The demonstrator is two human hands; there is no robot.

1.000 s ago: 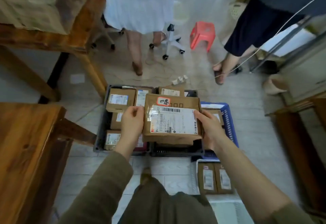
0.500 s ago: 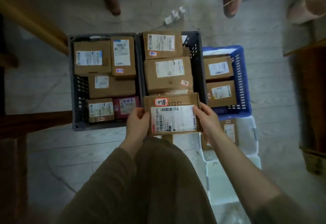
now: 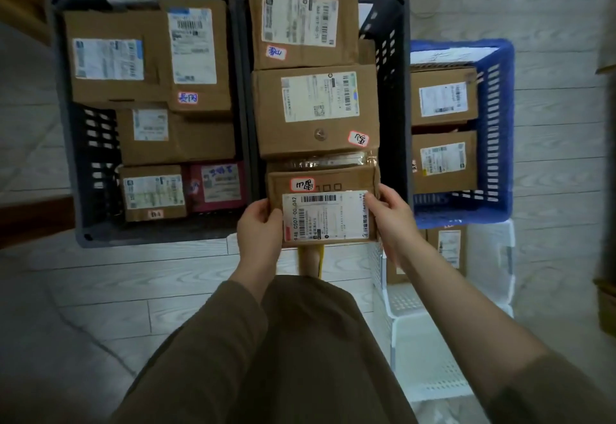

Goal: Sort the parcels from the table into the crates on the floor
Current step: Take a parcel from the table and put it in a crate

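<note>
Nearest, the person's olive trousers [image 3: 300,357] fill the lower middle. Bare pale floor [image 3: 100,290] lies to their left and a white crate [image 3: 430,367] stands just to their right. The near part of the white crate shows bare bottom. A labelled box [image 3: 448,247] lies at its far end, partly hidden behind the right forearm.

Beyond the knees, both hands hold one brown parcel [image 3: 321,210] by its short sides. The left hand [image 3: 258,233] has its thumb on top at the left edge, and its fingers go under, out of sight. The right hand [image 3: 391,220] lays its thumb on the right edge of the white label, fingers wrapped round the side.

The parcel sits level at the near end of the middle grey crate [image 3: 395,90], its near edge over the rim. Whether anything below bears it, I cannot tell. Past its far edge comes a larger box [image 3: 316,110], then a further box [image 3: 301,23]. An open strip runs between these and the crate's right wall.

The left grey crate [image 3: 83,143], set against the middle one, is packed with boxes, leaving a narrow gap along its left wall. The blue crate [image 3: 496,130] on the right holds two boxes [image 3: 443,96], with a bare strip at its near end.
</note>
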